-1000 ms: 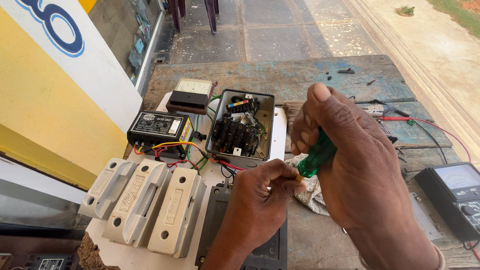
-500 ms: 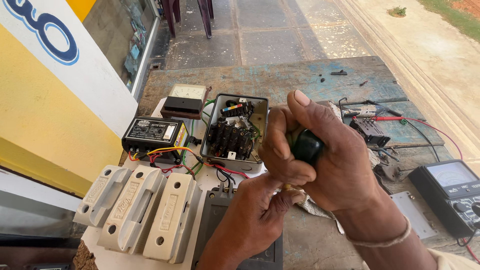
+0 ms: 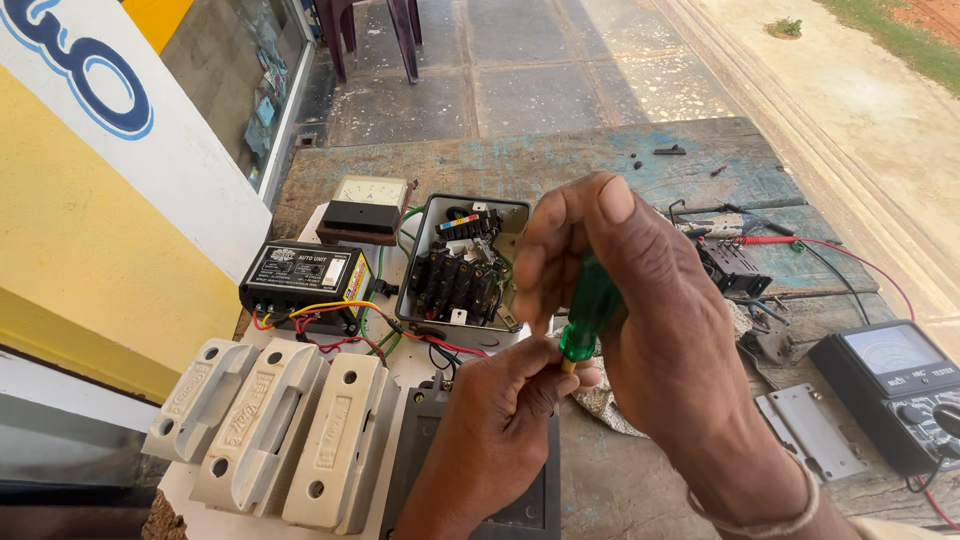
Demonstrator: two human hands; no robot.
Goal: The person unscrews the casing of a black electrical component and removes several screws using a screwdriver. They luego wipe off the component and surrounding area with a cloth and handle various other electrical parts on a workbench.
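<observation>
my right hand (image 3: 640,330) is wrapped round the green handle of a screwdriver (image 3: 588,312), fingers curled over the top and thumb along the side, so it is closed firmly on the tool. the screwdriver stands nearly upright, tip pointing down, and the shaft is hidden where it meets my left hand (image 3: 510,400). my left hand is pinched in just under the handle, fingertips gathered at the base of the tool; whether they hold something small there i cannot tell, as the fingers cover it

both hands are over a white board (image 3: 410,370) on a worn wooden table (image 3: 560,160) with flaking blue paint. just behind the screwdriver sits an open metal box (image 3: 462,262) with black contacts and terminals inside. left of it is a black control unit (image 3: 303,278) with red, yellow and green wires (image 3: 340,325) running out below. behind that lies a small panel meter (image 3: 368,200) with a pale dial. near my left forearm three cream porcelain fuse carriers (image 3: 275,430) lie side by side, and a dark flat panel (image 3: 415,450) lies under my wrist

off to my right a black analogue multimeter (image 3: 895,385) rests on the table, with a red lead (image 3: 800,242) trailing away, and a grey metal bracket (image 3: 810,432) just beside it
</observation>
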